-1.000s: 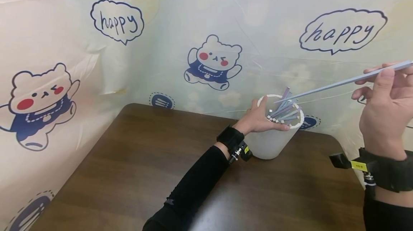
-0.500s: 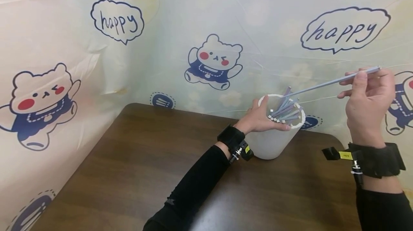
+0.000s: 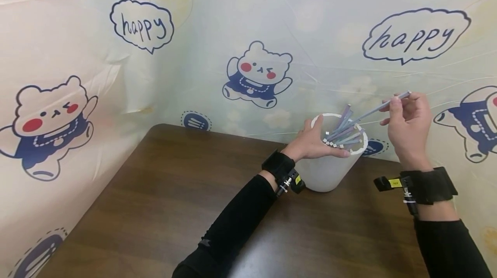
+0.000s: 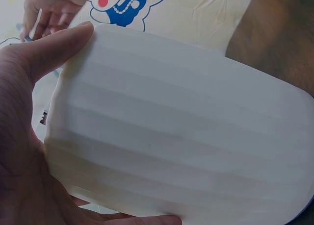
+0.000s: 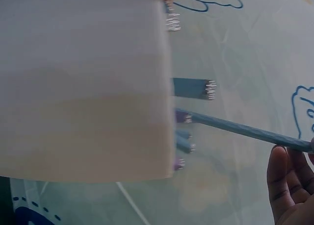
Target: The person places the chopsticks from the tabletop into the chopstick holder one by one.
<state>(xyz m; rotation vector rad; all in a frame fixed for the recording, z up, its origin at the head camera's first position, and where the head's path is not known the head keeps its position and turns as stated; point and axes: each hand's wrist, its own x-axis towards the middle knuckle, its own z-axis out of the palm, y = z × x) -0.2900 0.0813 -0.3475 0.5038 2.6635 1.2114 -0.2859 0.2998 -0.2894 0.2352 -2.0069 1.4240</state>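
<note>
A white round bin [image 3: 324, 173] stands on the table, full of slim blue and purple sticks [image 3: 344, 133] with pale ends. My left hand [image 3: 312, 143] holds the bin near its rim, thumb and fingers spread around the wall, as the left wrist view also shows on the ribbed bin side [image 4: 176, 122]. My right hand [image 3: 409, 127], up and to the right of the bin, pinches a long thin blue stick [image 3: 374, 112] near its upper end. This stick slants down into the bin's mouth. In the right wrist view, the blue stick [image 5: 240, 128] runs past the rim; its lower end is hidden.
The brown table [image 3: 174, 196] extends to the left and front of the bin. Close behind it hangs a pale cloth [image 3: 326, 75] printed with cartoon bears and "happy" bubbles. Both forearms carry black wristbands [image 3: 429, 185] with small cameras.
My right hand has moved left and down toward the bin, and the blue stick has slid deeper among the others. My left hand and the bin have stayed in place.
</note>
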